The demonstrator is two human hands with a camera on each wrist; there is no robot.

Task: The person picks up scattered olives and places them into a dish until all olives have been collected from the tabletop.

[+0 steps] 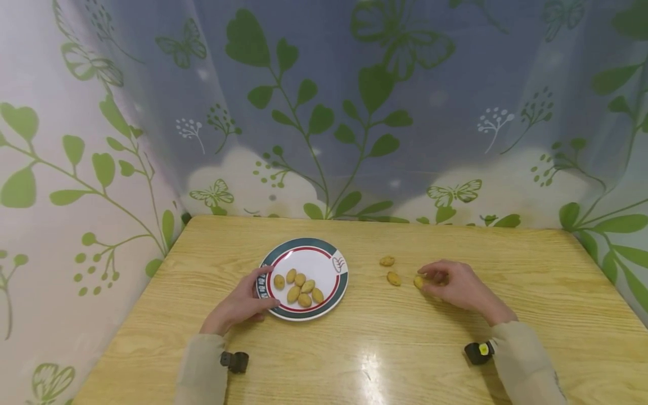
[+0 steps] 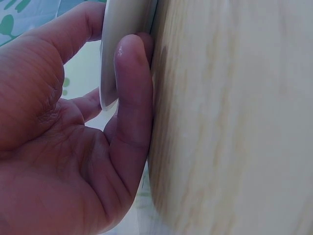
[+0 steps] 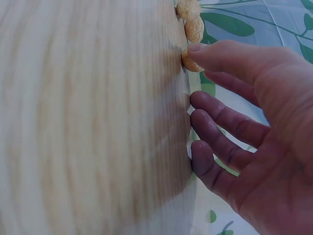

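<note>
My left hand (image 1: 244,301) grips the left rim of a white plate (image 1: 331,247) with a dark green band and a red ring. In the left wrist view, fingers (image 2: 132,98) reach below the plate's pale underside (image 2: 122,54). Several tan oval nuts (image 1: 305,300) lie clustered in the lower half of the plate. To the right, my right hand (image 1: 458,286) pinches another nut (image 1: 418,282) between thumb and forefinger at the tabletop. Its shell looks rough in the right wrist view, where the other fingers (image 3: 208,129) rest near the wood.
Two loose nuts, a farther one (image 1: 387,260) and a nearer one (image 1: 394,278), lie between the plate and my right hand. The wooden table (image 1: 324,360) ends against a leaf-and-butterfly curtain (image 1: 324,112) at the back, with similar cloth at both sides.
</note>
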